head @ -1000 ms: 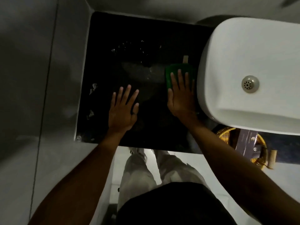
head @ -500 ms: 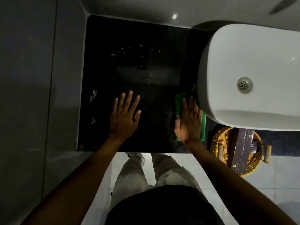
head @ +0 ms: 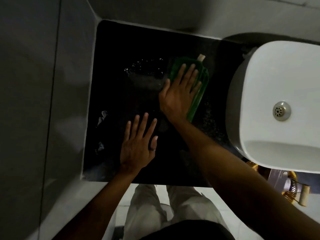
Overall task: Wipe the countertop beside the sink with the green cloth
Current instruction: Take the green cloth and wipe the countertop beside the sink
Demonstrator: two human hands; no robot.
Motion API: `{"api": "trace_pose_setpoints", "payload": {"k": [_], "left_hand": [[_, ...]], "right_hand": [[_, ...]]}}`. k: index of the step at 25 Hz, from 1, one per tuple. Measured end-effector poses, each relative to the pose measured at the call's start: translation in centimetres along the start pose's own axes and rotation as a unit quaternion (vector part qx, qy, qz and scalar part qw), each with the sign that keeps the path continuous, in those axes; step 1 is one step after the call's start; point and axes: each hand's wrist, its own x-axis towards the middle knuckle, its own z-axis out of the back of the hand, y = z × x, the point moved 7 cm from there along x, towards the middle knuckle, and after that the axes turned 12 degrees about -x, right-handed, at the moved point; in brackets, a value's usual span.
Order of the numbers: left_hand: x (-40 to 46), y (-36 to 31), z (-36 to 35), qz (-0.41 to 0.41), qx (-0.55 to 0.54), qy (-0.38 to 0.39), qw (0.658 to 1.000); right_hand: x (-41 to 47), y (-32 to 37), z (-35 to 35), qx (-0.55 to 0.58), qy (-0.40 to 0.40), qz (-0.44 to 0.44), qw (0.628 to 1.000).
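On the dark, polished stone countertop [head: 173,40] set between a grey tiled wall [head: 43,84] and a white, rounded ceramic sink [head: 277,70], the wiping is judged to be under way but not finished. A green, soft, folded cloth [head: 201,87] is pressed flat against the stone by the right hand [head: 178,94], whose fingers are spread wide over the fabric rather than curled round it, so the cloth is held by downward pressure and not by a pinch. It lies toward the far part of the counter, near the sink but apart from its rim. A pale tag [head: 201,58] is seen at the cloth's far edge. Just beside the cloth, to its left, a patch of scattered water droplets [head: 143,73] glints on the surface, which suggests that this area is yet to be dried; fine speckles are also visible on the strip between the cloth and the sink. The left hand [head: 138,148] is laid open and flat on the near part of the counter, holding nothing, apparently as a brace. A dark ring is worn on its thumb. The stone looks smooth and glossy, the sink's glaze matte-bright, with a round metal drain [head: 281,111].
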Motion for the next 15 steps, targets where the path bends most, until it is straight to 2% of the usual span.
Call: {"api": "trace_pose_setpoints", "payload": {"k": [4,7,9,12,13,14,15], "left_hand": [[0.4,-0.2,0.0,-0.014,-0.01,-0.012,1.0],[0.2,0.1,-0.1,-0.027,-0.033,-0.05,0.998],[-0.5,0.4,1.0,-0.029,-0.105,-0.136,0.985],[-1.6,0.9,3.7,-0.009,-0.185,-0.264,0.946],[-1.9,1.1,4.6,0.008,-0.196,-0.288,0.937],[-2.2,1.4,5.5,0.026,-0.204,-0.305,0.93],[-2.2,1.9,6.6,0.033,-0.208,-0.322,0.923]], "right_hand": [[2.3,6.2,0.3,0.011,0.01,0.102,0.995],[2.2,11.7,0.6,-0.009,0.012,0.223,0.975],[-0.4,14.4,0.8,-0.039,0.003,0.351,0.936],[-6.5,16.2,-0.1,-0.089,0.05,0.554,0.826],[-7.4,16.1,0.3,-0.054,0.089,0.589,0.801],[-7.4,15.7,1.5,0.037,0.146,0.577,0.803],[-6.4,14.8,3.0,0.15,0.185,0.521,0.82]]}}
